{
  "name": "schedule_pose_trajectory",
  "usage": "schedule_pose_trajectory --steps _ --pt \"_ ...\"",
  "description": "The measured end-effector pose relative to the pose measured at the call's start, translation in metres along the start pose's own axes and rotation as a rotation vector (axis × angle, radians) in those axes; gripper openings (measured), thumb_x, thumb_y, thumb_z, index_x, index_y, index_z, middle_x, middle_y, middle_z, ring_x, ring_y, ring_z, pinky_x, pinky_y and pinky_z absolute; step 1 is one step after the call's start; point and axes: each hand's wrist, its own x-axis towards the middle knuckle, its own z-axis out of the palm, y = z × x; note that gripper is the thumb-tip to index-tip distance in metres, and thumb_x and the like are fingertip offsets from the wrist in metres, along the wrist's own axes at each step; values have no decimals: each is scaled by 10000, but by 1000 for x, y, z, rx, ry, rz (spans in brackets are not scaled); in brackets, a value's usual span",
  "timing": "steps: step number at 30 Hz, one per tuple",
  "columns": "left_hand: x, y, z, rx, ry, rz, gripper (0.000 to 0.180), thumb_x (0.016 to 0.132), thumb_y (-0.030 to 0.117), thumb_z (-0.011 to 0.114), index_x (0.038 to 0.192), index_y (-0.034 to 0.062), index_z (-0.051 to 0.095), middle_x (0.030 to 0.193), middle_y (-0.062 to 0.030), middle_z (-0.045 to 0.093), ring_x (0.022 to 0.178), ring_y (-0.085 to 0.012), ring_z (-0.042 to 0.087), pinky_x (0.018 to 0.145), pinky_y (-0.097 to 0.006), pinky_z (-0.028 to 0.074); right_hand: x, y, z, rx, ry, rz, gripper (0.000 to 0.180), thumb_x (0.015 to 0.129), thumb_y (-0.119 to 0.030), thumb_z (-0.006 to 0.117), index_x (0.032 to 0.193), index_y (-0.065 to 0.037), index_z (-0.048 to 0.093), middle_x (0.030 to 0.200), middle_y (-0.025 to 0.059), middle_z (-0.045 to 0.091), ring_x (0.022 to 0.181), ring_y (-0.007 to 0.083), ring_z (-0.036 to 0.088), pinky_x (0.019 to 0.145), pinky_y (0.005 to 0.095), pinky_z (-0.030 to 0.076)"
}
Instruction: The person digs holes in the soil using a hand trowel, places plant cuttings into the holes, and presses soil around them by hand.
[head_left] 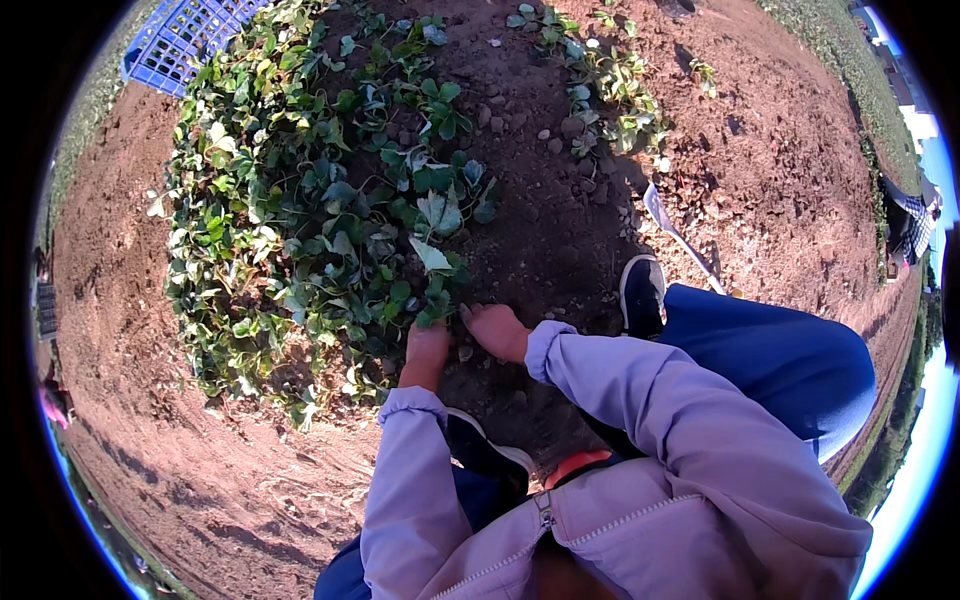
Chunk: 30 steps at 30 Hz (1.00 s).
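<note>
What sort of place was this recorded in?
Outdoors, most likely a farm field: low, leafy green plants spread over bare brown soil, and a blue openwork crate sits at the upper left.

Brown soil (790, 180) under leafy plants (300, 200), 1 tool (683, 236)

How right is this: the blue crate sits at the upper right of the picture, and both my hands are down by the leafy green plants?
Only the crate's side is wrong: the head view shows the blue crate at the upper left. Your left hand and right hand are down by the leafy green plants.
</note>
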Motion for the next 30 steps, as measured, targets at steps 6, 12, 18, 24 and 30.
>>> schedule_pose_trajectory --steps 6,12,18,24,30 --pt "4 -7 9 155 31 9 396 675 172 559 1019 0 465 881 -179 556 842 -324 535 744 -408 422 8 -5 8 -30 19 -3 348 682 -83 478 1003 52 463 757 157 558 664 277 575 545 348 468" --pt "3 -16 12 -53 137 37 485 651 175 579 1071 2 410 926 -226 519 833 -380 511 710 -432 424 25 29 -36 214 -400 -185 388 716 -163 543 1045 25 458 816 198 562 773 349 552 668 427 424" --pt "-1 -6 -8 -112 -77 -44 597 637 206 603 1133 -6 347 1009 -250 476 909 -401 470 766 -423 404 57 148 -159 254 -177 122 254 684 -149 553 911 -37 576 813 151 583 789 295 554 661 388 426" --pt "-8 -10 -20 -84 -115 -10 654 644 263 621 1155 -19 328 1095 -255 427 1001 -400 411 838 -407 359 31 258 -204 -116 488 599 196 721 -54 451 905 -36 516 994 164 476 748 349 556 638 404 458" --pt "-12 0 -34 -35 -218 -87 657 646 274 638 1153 -24 344 1092 -249 440 1012 -391 413 833 -389 362 7 286 -184 -37 303 664 288 694 -91 500 975 -40 532 809 184 580 800 311 564 683 381 454"
